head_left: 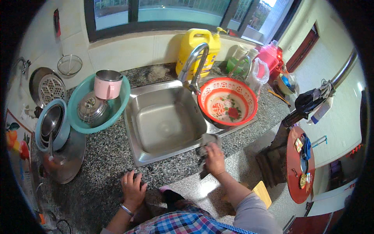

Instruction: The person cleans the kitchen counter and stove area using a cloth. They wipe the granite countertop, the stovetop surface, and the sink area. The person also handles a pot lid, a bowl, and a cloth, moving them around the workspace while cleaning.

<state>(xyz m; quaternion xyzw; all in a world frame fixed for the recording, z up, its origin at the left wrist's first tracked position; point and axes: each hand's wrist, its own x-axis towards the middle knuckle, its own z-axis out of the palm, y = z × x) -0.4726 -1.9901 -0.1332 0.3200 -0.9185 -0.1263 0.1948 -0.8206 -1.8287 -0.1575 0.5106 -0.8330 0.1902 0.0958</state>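
My right hand [215,160] holds a grey cloth [210,140] against the counter at the front right corner of the stainless steel sink [163,120]. Part of the cloth hangs below the counter's edge. Fingers apart, my left hand [133,187] rests on the front edge of the speckled granite counter [108,155]. Nothing shows in it. The sink basin holds no dishes. To its right, a red-rimmed basin with a flower pattern [228,102] sits over the sink's right side. A chrome faucet [194,65] arches up behind the sink.
On the left stands a teal basin [74,117] holding a pink mug [106,87] and a lidded steel pot [92,108]. Beside it are a light blue bowl [39,136] and a large metal lid [68,161]. A yellow detergent jug [187,55] stands behind the faucet.
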